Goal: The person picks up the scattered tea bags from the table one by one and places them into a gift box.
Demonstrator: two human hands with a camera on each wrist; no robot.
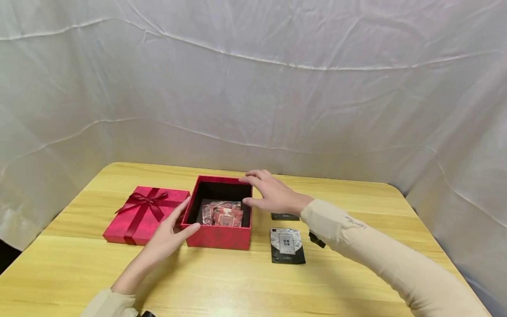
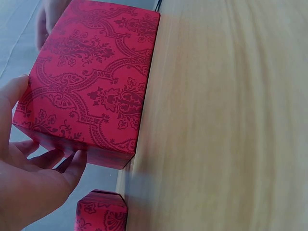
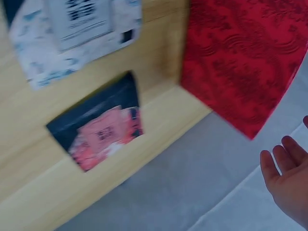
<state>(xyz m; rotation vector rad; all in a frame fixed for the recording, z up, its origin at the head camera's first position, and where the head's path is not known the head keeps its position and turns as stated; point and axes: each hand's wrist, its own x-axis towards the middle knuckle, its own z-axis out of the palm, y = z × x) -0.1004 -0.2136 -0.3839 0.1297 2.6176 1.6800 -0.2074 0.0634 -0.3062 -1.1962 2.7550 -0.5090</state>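
An uncovered red patterned box (image 1: 218, 237) with a dark inside sits mid-table in the head view. Several flat printed packets (image 1: 228, 216), red and pinkish, lie overlapping in it. My left hand (image 1: 164, 240) is at its front left corner, the thumb by the rim. In the left wrist view, the left fingertips (image 2: 77, 161) touch the box's left side. My right hand (image 1: 275, 193) reaches across the right rim near the back corner, fingers spread and holding nothing. In the right wrist view its fingers (image 3: 284, 161) appear loosely bent beside the box wall (image 3: 240, 62).
The red lid (image 1: 136, 198) with a dark ribbon bow lies left of the box. Right of it lies a black-and-white pouch (image 1: 287, 246). Behind that, a second dark pouch (image 1: 283, 217) is partly covered by the right arm; its pink print (image 3: 103, 134) shows in the right wrist view.
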